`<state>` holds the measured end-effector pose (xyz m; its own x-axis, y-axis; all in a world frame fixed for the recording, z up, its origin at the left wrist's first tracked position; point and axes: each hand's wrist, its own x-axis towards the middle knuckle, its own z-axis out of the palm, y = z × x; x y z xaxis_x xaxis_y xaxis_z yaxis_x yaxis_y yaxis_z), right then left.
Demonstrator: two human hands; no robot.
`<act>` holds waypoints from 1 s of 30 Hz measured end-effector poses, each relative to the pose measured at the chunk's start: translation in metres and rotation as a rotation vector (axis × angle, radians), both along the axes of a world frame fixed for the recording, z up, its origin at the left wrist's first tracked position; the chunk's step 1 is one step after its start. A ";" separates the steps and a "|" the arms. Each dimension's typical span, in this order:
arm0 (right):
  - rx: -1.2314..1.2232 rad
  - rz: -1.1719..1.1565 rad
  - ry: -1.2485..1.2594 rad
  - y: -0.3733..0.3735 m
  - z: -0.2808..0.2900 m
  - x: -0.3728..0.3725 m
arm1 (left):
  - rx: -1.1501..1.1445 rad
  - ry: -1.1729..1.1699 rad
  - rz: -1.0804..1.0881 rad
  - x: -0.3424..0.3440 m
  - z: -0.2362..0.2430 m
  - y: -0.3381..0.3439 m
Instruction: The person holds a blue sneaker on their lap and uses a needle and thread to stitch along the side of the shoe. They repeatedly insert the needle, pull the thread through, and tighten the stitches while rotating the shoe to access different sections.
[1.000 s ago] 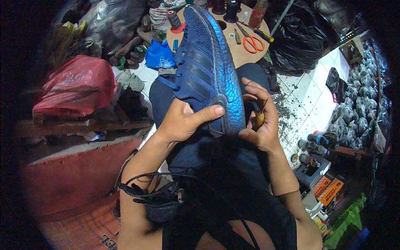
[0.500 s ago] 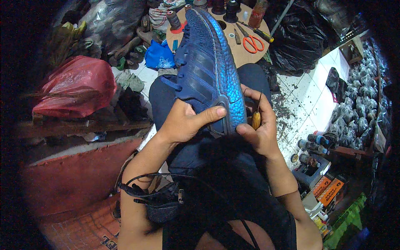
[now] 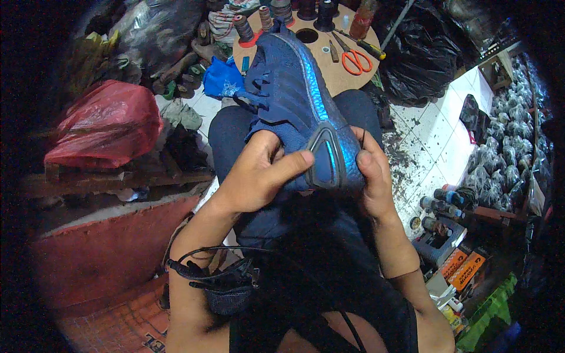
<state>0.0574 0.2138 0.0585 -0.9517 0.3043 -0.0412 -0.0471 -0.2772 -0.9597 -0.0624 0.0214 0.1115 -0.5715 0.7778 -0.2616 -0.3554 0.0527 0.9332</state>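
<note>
A dark blue sneaker (image 3: pixel 282 106) with a shiny blue sole edge rests over my lap, toe pointing away and heel toward me. My left hand (image 3: pixel 250 176) is closed around its heel collar, fingers inside the opening and thumb pressed beside the heel panel. On the right of the heel, my right hand (image 3: pixel 378 182) is closed against the sole, thumb bent. A thin dark shaft of an awl (image 3: pixel 363 137) sticks up by that thumb; its handle is hidden in the hand.
Beyond the shoe, a round wooden board (image 3: pixel 321 59) carries thread spools (image 3: pixel 242 26), orange-handled scissors (image 3: pixel 355 61) and a yellow-and-black handled tool (image 3: pixel 374 50). A red plastic bag (image 3: pixel 106 123) lies left. Bottles (image 3: pixel 441 206) and orange boxes (image 3: pixel 465 267) stand right.
The shoe has rolled so its heel panel and upper face me more, and its toe has dropped nearer. My right thumb has moved up, and the awl's yellow handle is now hidden.
</note>
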 end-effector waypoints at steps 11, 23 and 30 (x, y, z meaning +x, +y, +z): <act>-0.123 -0.012 -0.046 -0.005 0.001 -0.003 | 0.100 0.143 0.053 0.003 -0.009 0.005; -0.134 -0.007 -0.110 0.002 -0.001 -0.006 | -0.053 0.063 -0.040 -0.009 -0.005 0.001; -0.127 0.017 -0.166 0.002 0.002 -0.006 | 0.029 0.153 0.051 -0.004 -0.009 0.008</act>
<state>0.0514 0.2161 0.0602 -0.9337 0.2705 -0.2345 0.1143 -0.3956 -0.9113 -0.0668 0.0289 0.1029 -0.6415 0.7530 -0.1465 -0.2106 0.0108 0.9775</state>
